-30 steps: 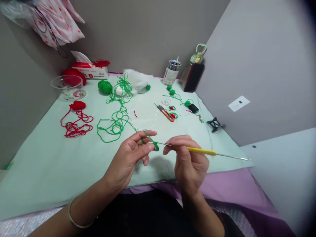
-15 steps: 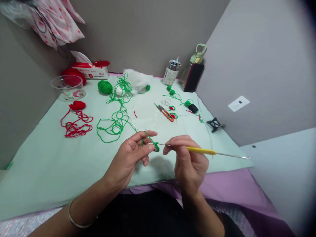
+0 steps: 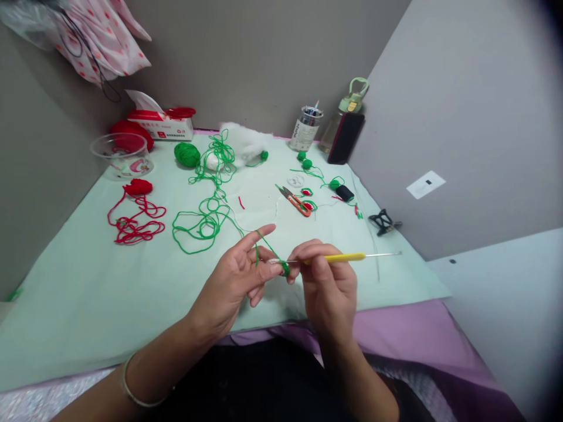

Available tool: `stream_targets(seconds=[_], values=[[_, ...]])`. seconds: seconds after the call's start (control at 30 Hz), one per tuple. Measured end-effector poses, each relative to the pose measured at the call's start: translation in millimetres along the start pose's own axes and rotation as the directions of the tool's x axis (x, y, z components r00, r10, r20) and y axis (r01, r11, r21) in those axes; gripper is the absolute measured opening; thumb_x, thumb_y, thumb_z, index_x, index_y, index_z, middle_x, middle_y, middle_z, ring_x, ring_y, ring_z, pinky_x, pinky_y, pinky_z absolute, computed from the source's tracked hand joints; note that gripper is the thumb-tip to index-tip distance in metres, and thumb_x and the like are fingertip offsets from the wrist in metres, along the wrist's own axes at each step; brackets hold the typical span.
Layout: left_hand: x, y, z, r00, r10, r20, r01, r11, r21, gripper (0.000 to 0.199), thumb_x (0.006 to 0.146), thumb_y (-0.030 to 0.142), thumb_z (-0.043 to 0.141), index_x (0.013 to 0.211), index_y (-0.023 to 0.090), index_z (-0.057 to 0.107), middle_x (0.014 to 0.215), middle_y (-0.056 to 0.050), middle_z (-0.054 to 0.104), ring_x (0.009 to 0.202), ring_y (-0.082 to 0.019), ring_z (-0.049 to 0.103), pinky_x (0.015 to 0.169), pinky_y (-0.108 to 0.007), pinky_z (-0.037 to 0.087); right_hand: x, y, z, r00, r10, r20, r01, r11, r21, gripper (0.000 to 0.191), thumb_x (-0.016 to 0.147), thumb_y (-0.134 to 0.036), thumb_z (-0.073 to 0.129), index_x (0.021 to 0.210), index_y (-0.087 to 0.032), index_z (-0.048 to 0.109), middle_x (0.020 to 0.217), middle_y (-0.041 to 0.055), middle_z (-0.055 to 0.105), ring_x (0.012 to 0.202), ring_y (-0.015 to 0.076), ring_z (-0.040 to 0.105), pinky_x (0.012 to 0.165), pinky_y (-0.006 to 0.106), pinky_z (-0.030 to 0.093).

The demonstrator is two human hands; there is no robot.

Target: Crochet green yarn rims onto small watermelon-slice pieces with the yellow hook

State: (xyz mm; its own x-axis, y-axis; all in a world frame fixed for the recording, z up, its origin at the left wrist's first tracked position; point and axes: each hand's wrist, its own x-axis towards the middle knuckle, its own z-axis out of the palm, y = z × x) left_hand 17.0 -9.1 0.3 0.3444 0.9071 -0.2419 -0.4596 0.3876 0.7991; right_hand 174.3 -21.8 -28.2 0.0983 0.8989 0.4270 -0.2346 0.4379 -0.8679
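My left hand [image 3: 240,272] pinches a small green crochet piece [image 3: 285,269] between thumb and fingers, its index finger raised. A strand of green yarn [image 3: 267,241] runs over that finger down to the piece. In my right hand [image 3: 328,281] is a crochet hook with a yellow handle [image 3: 347,257], gripped like a pen. Its thin metal tip reaches left to the crochet piece, close to my left thumb. Whether the tip sits inside a stitch is too small to tell. Loose green yarn [image 3: 206,218] lies in loops beyond my left hand.
Orange-handled thread snips [image 3: 295,201] lie beyond my hands beside small red and green crochet pieces [image 3: 309,206]. Red yarn [image 3: 139,223] and a clear tub [image 3: 127,161] are at left. White stuffing [image 3: 246,143], a pen jar [image 3: 307,129], a bottle [image 3: 332,132] and a phone [image 3: 346,139] line the back.
My right hand and the hook have shifted left, closer to my left hand. My left index finger has lifted and straightened, drawing the green strand up. The crochet piece has moved slightly right.
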Motion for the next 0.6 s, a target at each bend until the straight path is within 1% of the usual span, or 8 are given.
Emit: stream_targets(seconds=[0.07,0.17,0.3,0.43,0.5,0.6], values=[[-0.1,-0.3,0.8,1.0,0.007,-0.001,-0.007,1.0,-0.015,0.081,0.077,0.012,0.087,0.15,0.016,0.052,0.08,0.005,0.065,0.044,-0.001,0.041,0.038,-0.013,0.037,-0.2,2.4,0.2,1.0,-0.022,0.007,0.023,0.999,-0.031,0.019,0.105,-0.026,0.059,0.1,-0.023,0.077,0.094,0.0038,0.07,0.071,0.013,0.063,0.064,0.029,0.052],[-0.2,-0.7,1.8,1.0,0.015,-0.001,-0.015,0.999,-0.043,0.081,0.079,0.013,0.086,0.152,0.015,0.051,0.079,0.005,0.065,0.045,-0.001,0.044,0.041,-0.014,0.043,0.2,4.9,-0.2,1.0,-0.018,0.004,0.018,0.998,-0.056,0.019,0.104,-0.025,0.06,0.102,-0.024,0.078,0.096,0.0044,0.073,0.073,0.0123,0.063,0.064,0.027,0.052],[0.2,-1.8,2.2,1.0,0.027,0.015,-0.026,0.999,-0.039,0.069,0.087,0.018,0.082,0.15,0.016,0.054,0.075,0.006,0.062,0.046,-0.002,0.048,0.045,-0.014,0.046,4.9,5.1,-0.1,0.997,0.074,-0.033,-0.072,0.996,0.048,0.018,0.103,-0.033,0.062,0.096,-0.022,0.075,0.089,0.0027,0.073,0.061,0.01,0.059,0.059,0.025,0.051],[0.4,-3.0,2.9,0.998,0.06,-0.027,-0.061,0.997,-0.037,0.064,0.084,0.016,0.084,0.143,0.018,0.059,0.08,0.006,0.063,0.047,-0.002,0.05,0.044,-0.014,0.047,9.8,3.2,0.7,0.986,0.16,-0.05,-0.154,0.982,0.106,0.022,0.101,-0.039,0.064,0.091,-0.021,0.07,0.082,0.0018,0.072,0.054,0.0092,0.054,0.054,0.024,0.049],[0.1,-2.7,3.6,0.996,0.079,-0.047,-0.08,0.996,-0.033,0.066,0.082,0.014,0.084,0.143,0.019,0.059,0.084,0.006,0.063,0.046,-0.001,0.048,0.043,-0.014,0.046,10.4,2.1,0.3,0.985,0.167,-0.039,-0.161,0.979,0.123,0.022,0.101,-0.039,0.063,0.09,-0.021,0.069,0.081,0.0014,0.071,0.054,0.0093,0.054,0.053,0.024,0.049],[-1.0,-0.5,3.7,0.995,0.073,-0.062,-0.074,0.997,-0.017,0.079,0.078,0.011,0.085,0.15,0.021,0.053,0.086,0.005,0.064,0.042,0.0,0.043,0.038,-0.013,0.04,9.5,0.0,-1.8,0.992,0.128,-0.004,-0.126,0.983,0.131,0.021,0.103,-0.035,0.06,0.092,-0.021,0.07,0.084,0.002,0.073,0.057,0.0099,0.058,0.056,0.025,0.051]])
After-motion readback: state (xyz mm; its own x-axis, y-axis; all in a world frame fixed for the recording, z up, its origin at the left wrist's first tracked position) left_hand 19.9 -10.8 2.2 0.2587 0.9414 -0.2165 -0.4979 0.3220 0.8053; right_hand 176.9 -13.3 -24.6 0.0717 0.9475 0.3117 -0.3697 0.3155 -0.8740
